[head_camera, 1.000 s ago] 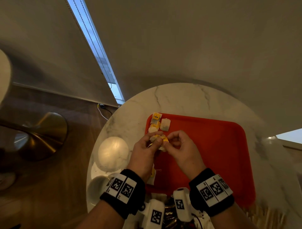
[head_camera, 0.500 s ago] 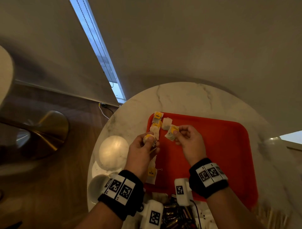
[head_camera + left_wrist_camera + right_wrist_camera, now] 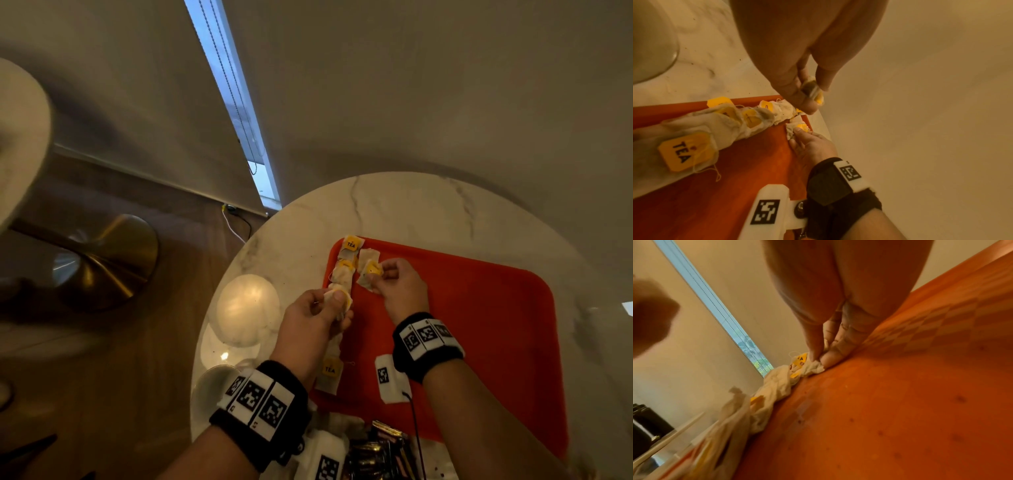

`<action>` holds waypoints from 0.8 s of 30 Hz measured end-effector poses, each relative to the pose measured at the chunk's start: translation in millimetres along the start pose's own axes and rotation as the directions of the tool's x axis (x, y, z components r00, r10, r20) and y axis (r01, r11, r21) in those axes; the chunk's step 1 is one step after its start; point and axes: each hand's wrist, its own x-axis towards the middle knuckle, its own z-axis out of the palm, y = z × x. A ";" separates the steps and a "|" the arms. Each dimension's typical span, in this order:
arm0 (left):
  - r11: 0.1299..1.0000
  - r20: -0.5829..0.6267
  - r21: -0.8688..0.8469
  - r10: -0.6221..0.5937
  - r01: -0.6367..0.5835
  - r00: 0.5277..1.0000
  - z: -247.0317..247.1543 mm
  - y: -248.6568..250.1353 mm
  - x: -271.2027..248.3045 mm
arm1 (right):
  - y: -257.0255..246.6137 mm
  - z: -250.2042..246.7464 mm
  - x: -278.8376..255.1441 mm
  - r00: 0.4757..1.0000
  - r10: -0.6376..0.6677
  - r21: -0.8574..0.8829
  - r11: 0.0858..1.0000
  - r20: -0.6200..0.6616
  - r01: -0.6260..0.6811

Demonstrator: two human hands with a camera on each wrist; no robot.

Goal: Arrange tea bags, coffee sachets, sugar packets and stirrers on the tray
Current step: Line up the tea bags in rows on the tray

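Note:
An orange-red tray (image 3: 479,325) lies on the round marble table (image 3: 404,202). Several white tea bags with yellow TEA tags form a row (image 3: 344,270) down the tray's left edge, seen close in the left wrist view (image 3: 731,123). My left hand (image 3: 329,305) pinches one tea bag (image 3: 339,298) above that row (image 3: 812,88). My right hand (image 3: 383,277) pinches another tea bag (image 3: 368,274) and holds it down on the tray beside the far bags (image 3: 813,367).
A glowing white dome (image 3: 248,308) and a pale bowl (image 3: 214,383) stand left of the tray on the table. Dark sachets (image 3: 380,448) lie at the near edge. Beyond the table's left rim are wooden floor and a brass base (image 3: 109,257).
The hands, together over one bundle a second ago, have parted. The right hand carried its tea bag out to the far bags; the left drew its own toward the left row.

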 end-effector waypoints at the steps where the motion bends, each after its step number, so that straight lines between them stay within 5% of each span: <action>1: 1.000 -0.016 -0.008 -0.022 0.022 1.000 1.2 -0.1 2.7 | -0.3 -0.5 0.0 1.000 -0.007 0.008 1.000 0.007 0.007; 7: 0.999 -0.039 0.050 -0.007 0.009 0.999 10.6 5.9 9.5 | -17.5 -26.5 -17.8 0.999 -0.048 0.051 0.997 -0.024 0.049; 14: 0.996 0.003 0.083 0.013 -0.014 1.000 27.6 4.7 13.6 | -39.4 -44.5 -45.1 0.924 -0.166 0.110 0.985 0.345 0.136; 24: 0.844 -0.032 0.536 0.043 -0.019 0.999 46.3 -13.5 35.9 | -15.9 -44.0 -30.6 0.970 -0.096 0.107 0.992 0.222 0.073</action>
